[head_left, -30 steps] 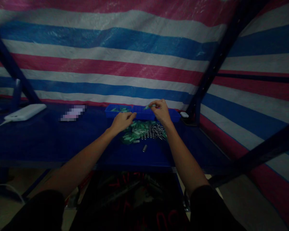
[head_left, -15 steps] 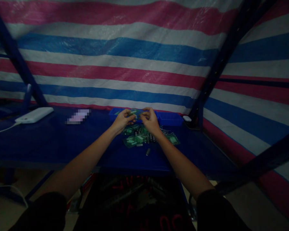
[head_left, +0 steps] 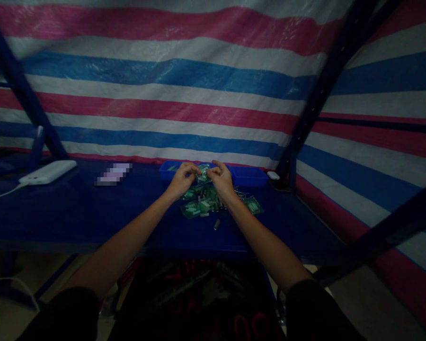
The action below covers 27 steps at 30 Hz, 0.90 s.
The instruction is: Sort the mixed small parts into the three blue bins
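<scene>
My left hand and my right hand pinch a small clear plastic bag with greenish-white contents between them. They hold it up in front of a blue bin, over a heap of similar bags and small parts. One filled bag lies at the heap's near left, another bag at its right. A small dark metal cylinder rests by itself on the table in front of the heap, and a lighter short piece sits beside the left bag. The contents are too small and dim to name.
On the blue table lie a white power-bank-like device with a cable, a blurred-out pinkish item and a small white case. Another blue bin stands at the back. Blue metal posts and a striped sheet enclose the table.
The bag between my hands hangs lower and shows more plainly. Both hands keep nearly the same place; the whole view has shifted slightly.
</scene>
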Motion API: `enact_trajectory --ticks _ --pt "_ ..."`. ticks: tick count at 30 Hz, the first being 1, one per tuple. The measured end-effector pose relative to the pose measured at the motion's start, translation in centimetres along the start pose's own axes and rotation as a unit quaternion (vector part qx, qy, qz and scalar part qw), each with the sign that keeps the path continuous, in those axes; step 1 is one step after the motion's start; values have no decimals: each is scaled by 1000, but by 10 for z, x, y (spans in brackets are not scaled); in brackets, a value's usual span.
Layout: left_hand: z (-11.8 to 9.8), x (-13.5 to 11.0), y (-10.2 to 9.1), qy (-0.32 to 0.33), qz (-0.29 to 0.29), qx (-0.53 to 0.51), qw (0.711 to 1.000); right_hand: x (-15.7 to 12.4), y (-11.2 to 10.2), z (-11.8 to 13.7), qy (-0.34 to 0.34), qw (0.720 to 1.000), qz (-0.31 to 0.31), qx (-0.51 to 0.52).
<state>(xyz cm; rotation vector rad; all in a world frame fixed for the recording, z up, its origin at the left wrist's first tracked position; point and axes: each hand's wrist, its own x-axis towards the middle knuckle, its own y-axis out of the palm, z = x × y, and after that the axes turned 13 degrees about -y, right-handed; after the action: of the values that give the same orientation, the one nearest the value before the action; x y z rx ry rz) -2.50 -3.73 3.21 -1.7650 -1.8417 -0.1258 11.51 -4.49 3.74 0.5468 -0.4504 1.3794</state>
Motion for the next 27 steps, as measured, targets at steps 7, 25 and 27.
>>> enact_trajectory --ticks 7,25,27 --pt "-8 -4 1 -190 122 -114 968 1 -7 -2 -131 981 21 -141" --pt "-10 -11 -1 75 8 143 987 -1 -6 -2 -53 980 108 -156" --pt "-9 -11 1 35 16 82 996 0 -6 -6 -69 981 105 -149"
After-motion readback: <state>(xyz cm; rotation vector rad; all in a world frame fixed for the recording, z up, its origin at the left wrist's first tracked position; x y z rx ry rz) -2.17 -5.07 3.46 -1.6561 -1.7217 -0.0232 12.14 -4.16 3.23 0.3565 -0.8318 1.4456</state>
